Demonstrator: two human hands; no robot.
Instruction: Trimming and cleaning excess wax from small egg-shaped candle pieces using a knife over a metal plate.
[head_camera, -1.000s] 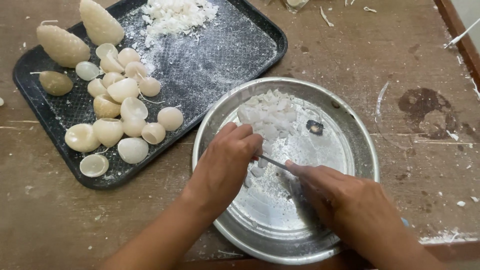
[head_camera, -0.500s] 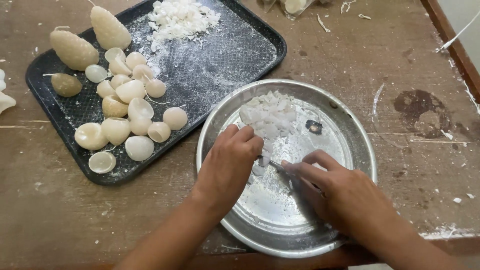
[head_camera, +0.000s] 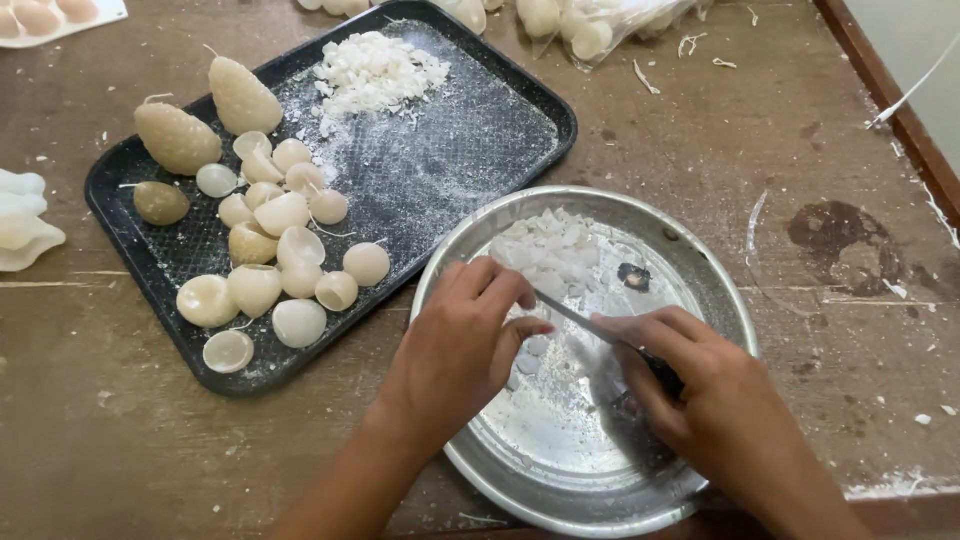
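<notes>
A scuffed brown worktop (head_camera: 700, 150) carries a black tray (head_camera: 480, 130) and a metal pan (head_camera: 720, 290). Over the pan, the right hand (head_camera: 720, 400) grips a knife (head_camera: 585, 320) whose blade runs up-left toward the left hand (head_camera: 465, 345), which is curled with fingertips pinched by the tip beside white chips (head_camera: 555, 250).

Slim metal knife (head_camera: 585, 322) angled over white wax chips (head_camera: 550, 250).

Both forearms are seen bare, no sleeves being worn; the left hand (head_camera: 460, 345) and right hand (head_camera: 705, 385) are ungloved.
</notes>
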